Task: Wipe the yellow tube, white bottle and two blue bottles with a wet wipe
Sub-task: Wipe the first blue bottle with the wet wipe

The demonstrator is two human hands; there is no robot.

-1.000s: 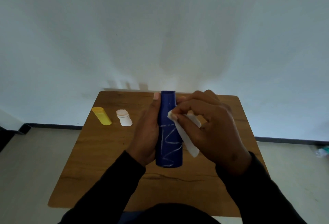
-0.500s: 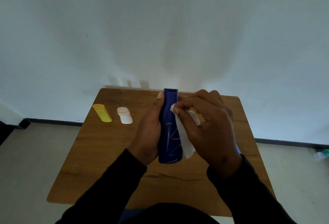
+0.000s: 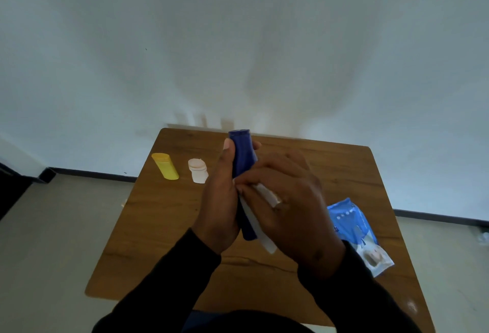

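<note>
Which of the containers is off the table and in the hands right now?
The blue bottle: left hand grips it, while the yellow tube and white bottle sit on the table.

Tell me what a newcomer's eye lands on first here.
First, the blue bottle at mid-table, gripped upright by the left hand while the right hand presses a wipe on it. Next, the yellow tube and white bottle at far left, and the blue wipes pack by the right edge.
</note>
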